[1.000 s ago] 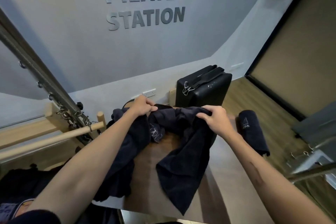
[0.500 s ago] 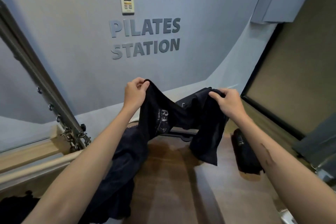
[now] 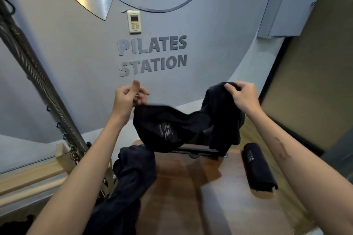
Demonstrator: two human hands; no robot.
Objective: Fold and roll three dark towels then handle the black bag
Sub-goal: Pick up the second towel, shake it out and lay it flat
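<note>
A dark fabric towel [image 3: 172, 126] hangs in the air above the brown wooden table [image 3: 191, 187]. The right hand [image 3: 245, 97] pinches its upper corner; the left hand [image 3: 127, 99], fingers loosely curled, touches its opposite edge, grip unclear. On the table's right side lies a rolled dark towel [image 3: 257, 168]; over its left edge drapes a crumpled dark towel [image 3: 131, 173].

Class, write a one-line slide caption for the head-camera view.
Right hand holds a dark towel aloft, left hand beside it, a rolled towel on the wooden table.
</note>
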